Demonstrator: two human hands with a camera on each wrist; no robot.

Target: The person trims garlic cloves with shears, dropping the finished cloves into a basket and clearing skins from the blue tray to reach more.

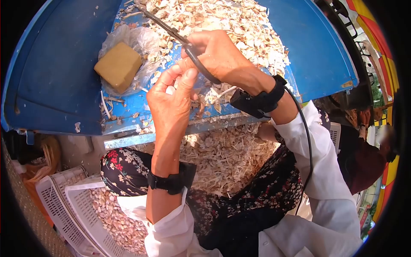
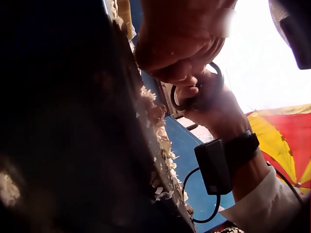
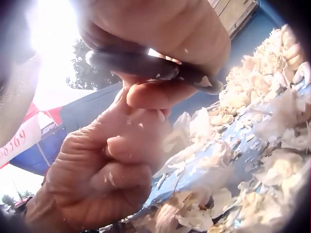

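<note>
In the head view, my right hand [image 1: 227, 58] has a pair of dark-handled scissors [image 1: 172, 32] hooked in its fingers, the blades pointing away to the upper left. My left hand [image 1: 171, 98] is curled with thumb against fingers, and a pale garlic clove [image 1: 170, 90] shows within its grip. The fingertips of both hands meet above the blue table's near edge. From the right wrist view, the scissor handle [image 3: 141, 65] crosses under the right fingers, with the left hand [image 3: 104, 174] close below. Fingers cover most of the clove.
Garlic pieces and skins [image 1: 244, 32] heap over the blue table [image 1: 60, 64]. A tan block [image 1: 117, 67] sits on a clear plastic bag [image 1: 147, 38] at left. Peelings [image 1: 227, 158] pile between the legs. Left of them, a white basket [image 1: 81, 201] holds many cloves.
</note>
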